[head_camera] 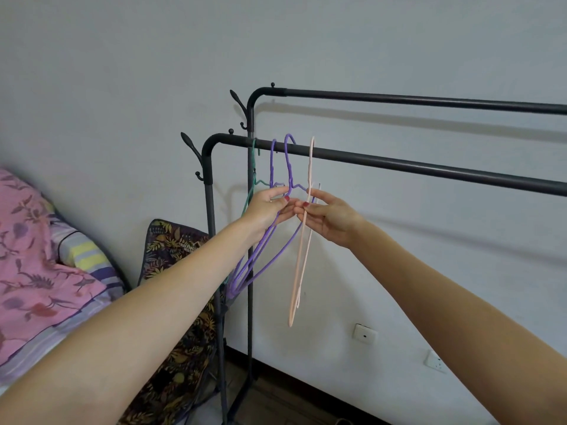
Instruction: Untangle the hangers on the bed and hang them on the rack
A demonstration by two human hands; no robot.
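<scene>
Fingers [283, 199] of the left hand [267, 207] pinch the shoulder of a purple hanger [290, 176] just below its neck, and fingers of the right hand [328, 217] pinch the thin wire of the peach hanger [302, 256] where its neck meets its body; the two sets of fingertips almost touch.

Starting at the left, the bed [36, 256] lies under a pink flowered cover, and no hangers can be seen on the part of it that is in view. Beside it stands the black rack [399, 165] with two rails, one nearer and lower, one higher behind. On the near rail, close to its left bend, hang a green hanger [254, 161], then two purple ones side by side, then the peach one, all with hooks over the bar. The purple bodies lie together and appear to cross low down; whether they are caught on each other cannot be told.

The step in hand looks like the hanging stage: hooks are on the rail and the hands are parting or straightening the last pair. The next move probably calls for drawing the peach hanger rightward along the bar so it hangs free of the purple ones, then letting go and checking the bed for any left.
</scene>
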